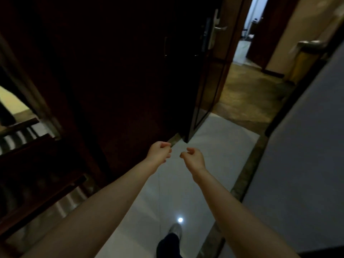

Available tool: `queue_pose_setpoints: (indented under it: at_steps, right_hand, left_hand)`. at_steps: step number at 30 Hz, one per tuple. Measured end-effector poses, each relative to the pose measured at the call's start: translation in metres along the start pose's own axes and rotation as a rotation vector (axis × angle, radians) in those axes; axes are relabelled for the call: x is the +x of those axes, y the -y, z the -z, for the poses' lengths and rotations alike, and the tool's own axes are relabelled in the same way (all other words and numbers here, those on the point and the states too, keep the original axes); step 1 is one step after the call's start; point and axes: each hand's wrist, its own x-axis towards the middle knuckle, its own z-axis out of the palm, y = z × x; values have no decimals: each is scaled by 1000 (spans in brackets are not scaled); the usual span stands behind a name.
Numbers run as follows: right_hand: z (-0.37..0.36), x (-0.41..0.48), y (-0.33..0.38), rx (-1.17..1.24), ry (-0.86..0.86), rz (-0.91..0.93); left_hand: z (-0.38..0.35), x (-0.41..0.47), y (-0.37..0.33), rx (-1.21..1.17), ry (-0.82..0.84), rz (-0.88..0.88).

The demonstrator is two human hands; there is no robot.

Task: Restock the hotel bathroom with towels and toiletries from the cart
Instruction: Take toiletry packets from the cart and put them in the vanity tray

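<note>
We are reaching both arms forward, and the fingers point(166, 146) of the left hand point(159, 152) and right hand point(194, 158) are curling in on themselves, gripping nothing; the hands are near each other, not touching.

Towels and toiletries are not showing anywhere. Far ahead and to the right of the fingers, past the doorway, a blurred yellow, grey-topped shape point(305, 62) is standing by the wall; we are guessing it is the cart, but cannot tell.

We are expecting folded towels to be soft, bulky and fairly light, best scooped from under the fold with both hands. Small bottles are probably slick, so we are planning to pinch them by the body.

Below the fingers, glossy white floor tile point(214, 146) is running on to brown patterned carpet point(247, 94). Just beyond the fingers the dark wooden door point(210, 86) is standing open, narrowing the passage, with a pale grey wall point(307, 155) to the right and a dark slatted wooden rack point(37, 183) to the left.
</note>
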Motion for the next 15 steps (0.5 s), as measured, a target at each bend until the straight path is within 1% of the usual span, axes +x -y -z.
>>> queue_pose_setpoints:
  at_steps: [6,10,15]
  right_hand:
    - [35,114,37,76,-120,0]
    - [80,201,64,81,-206,-21]
    - [145,288,89,100,-314,-39]
  left_hand:
    - [-63,120,-52,51,127,-67]
    - [-127,197,-107,105,202,-91]
    - [-206,261,-171,132,279,-133]
